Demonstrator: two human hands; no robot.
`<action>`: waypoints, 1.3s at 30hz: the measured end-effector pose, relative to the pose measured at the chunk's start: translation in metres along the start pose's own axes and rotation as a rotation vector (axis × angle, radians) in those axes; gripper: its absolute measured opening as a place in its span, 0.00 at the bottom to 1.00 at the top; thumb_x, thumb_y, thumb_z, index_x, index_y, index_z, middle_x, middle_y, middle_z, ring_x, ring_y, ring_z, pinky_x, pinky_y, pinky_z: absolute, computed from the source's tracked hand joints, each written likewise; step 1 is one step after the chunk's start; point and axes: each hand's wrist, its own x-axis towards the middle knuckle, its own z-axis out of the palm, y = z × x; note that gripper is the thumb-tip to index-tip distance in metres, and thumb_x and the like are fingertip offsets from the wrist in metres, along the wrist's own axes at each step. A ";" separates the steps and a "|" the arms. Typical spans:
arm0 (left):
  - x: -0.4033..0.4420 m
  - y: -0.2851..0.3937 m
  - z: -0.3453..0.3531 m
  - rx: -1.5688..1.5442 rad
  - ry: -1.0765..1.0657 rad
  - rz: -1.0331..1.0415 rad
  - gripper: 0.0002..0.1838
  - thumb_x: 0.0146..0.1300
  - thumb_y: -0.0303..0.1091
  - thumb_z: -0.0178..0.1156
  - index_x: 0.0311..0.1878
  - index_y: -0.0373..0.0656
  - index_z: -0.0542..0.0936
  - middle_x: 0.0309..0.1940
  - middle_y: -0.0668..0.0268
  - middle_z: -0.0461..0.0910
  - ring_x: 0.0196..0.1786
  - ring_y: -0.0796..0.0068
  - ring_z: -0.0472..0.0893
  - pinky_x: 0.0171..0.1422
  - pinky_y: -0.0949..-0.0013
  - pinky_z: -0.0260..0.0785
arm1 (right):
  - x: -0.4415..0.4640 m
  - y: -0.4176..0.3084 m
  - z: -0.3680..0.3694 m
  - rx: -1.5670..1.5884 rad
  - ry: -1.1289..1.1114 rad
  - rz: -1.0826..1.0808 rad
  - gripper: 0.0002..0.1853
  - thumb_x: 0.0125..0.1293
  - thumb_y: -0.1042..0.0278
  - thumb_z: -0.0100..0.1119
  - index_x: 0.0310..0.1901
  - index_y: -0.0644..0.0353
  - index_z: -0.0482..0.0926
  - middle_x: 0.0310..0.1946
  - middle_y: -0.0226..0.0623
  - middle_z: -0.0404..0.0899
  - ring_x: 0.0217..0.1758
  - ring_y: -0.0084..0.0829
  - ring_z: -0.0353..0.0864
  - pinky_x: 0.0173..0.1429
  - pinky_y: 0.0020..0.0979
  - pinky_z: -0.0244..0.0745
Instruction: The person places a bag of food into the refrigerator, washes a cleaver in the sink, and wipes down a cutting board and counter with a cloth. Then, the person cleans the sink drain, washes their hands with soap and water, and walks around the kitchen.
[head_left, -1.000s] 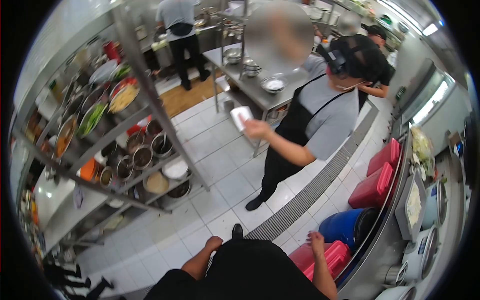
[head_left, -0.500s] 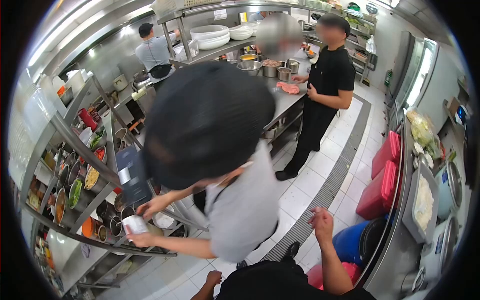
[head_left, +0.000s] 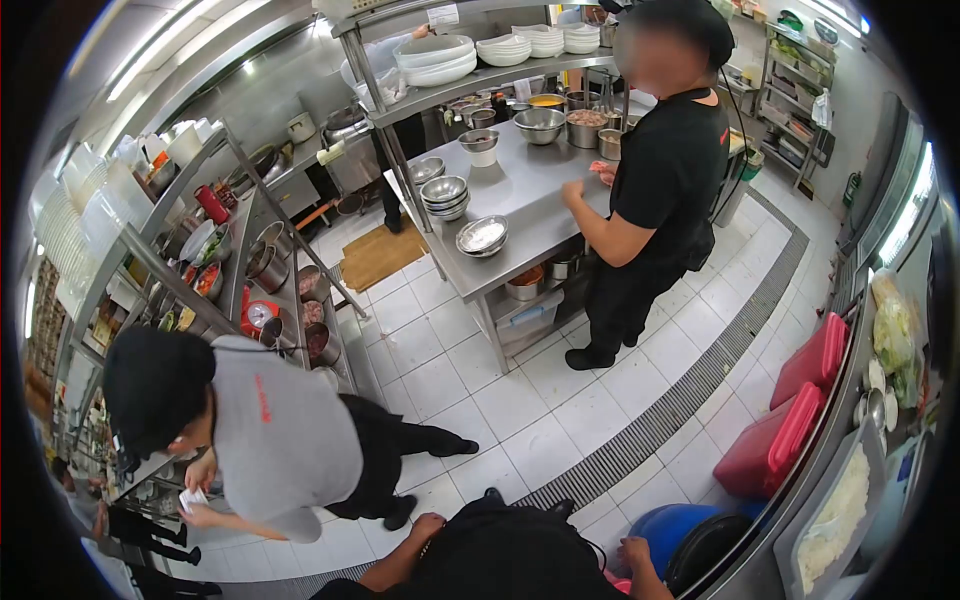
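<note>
Low in the head view, my left hand [head_left: 428, 525] hangs beside my black clothing, fingers curled with nothing visible in them. On the other side, my right hand [head_left: 634, 550] is held low and loosely closed. Nothing shows in it, though part of it is hard to make out. The nearest thing to it is a blue barrel [head_left: 655, 522] with a dark top. Tiled floor [head_left: 520, 450] lies ahead of me.
A person in grey [head_left: 285, 430] bends at left, holding a small white item [head_left: 192, 498]. A person in black [head_left: 660, 170] stands at a steel table [head_left: 520, 190] with bowls. Red bins [head_left: 770, 445] and a counter tray [head_left: 790, 540] of white food line the right. A floor grate [head_left: 690, 385] runs through.
The person in grey has shifted from right before me to the lower left. My right hand has dropped from its raised position. The view has shifted, showing more of the steel table.
</note>
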 end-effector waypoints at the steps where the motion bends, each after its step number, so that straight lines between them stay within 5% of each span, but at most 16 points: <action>1: 0.008 0.009 -0.001 -0.013 -0.001 0.035 0.18 0.55 0.43 0.49 0.43 0.49 0.84 0.46 0.57 0.82 0.51 0.56 0.81 0.55 0.59 0.72 | -0.005 -0.001 -0.005 0.067 0.015 -0.016 0.12 0.62 0.65 0.57 0.42 0.64 0.80 0.28 0.41 0.82 0.23 0.34 0.80 0.23 0.33 0.71; 14: 0.122 0.173 -0.074 -0.040 0.045 0.132 0.21 0.56 0.46 0.51 0.42 0.43 0.84 0.44 0.53 0.83 0.49 0.52 0.81 0.54 0.58 0.73 | 0.010 -0.123 -0.002 0.178 0.005 -0.173 0.14 0.67 0.60 0.53 0.47 0.60 0.76 0.32 0.39 0.81 0.28 0.32 0.81 0.30 0.33 0.74; 25: 0.198 0.190 -0.161 -0.017 -0.084 0.069 0.20 0.60 0.45 0.49 0.47 0.46 0.83 0.52 0.56 0.80 0.56 0.55 0.78 0.60 0.58 0.70 | 0.034 -0.207 0.035 0.077 0.037 -0.215 0.12 0.63 0.64 0.56 0.42 0.64 0.80 0.28 0.37 0.81 0.23 0.27 0.78 0.24 0.29 0.72; 32: 0.211 0.187 -0.175 -0.130 0.003 0.014 0.20 0.59 0.45 0.49 0.44 0.44 0.83 0.47 0.54 0.82 0.52 0.54 0.80 0.58 0.56 0.71 | 0.087 -0.259 0.035 0.013 -0.057 -0.232 0.12 0.63 0.63 0.57 0.39 0.64 0.80 0.26 0.35 0.79 0.22 0.27 0.76 0.23 0.28 0.70; 39: 0.199 0.218 -0.170 -0.213 0.008 -0.053 0.20 0.59 0.45 0.48 0.42 0.42 0.83 0.44 0.54 0.83 0.49 0.51 0.80 0.55 0.55 0.72 | 0.194 -0.303 0.023 -0.206 -0.052 -0.513 0.12 0.61 0.62 0.58 0.37 0.64 0.81 0.20 0.30 0.76 0.19 0.22 0.73 0.20 0.25 0.66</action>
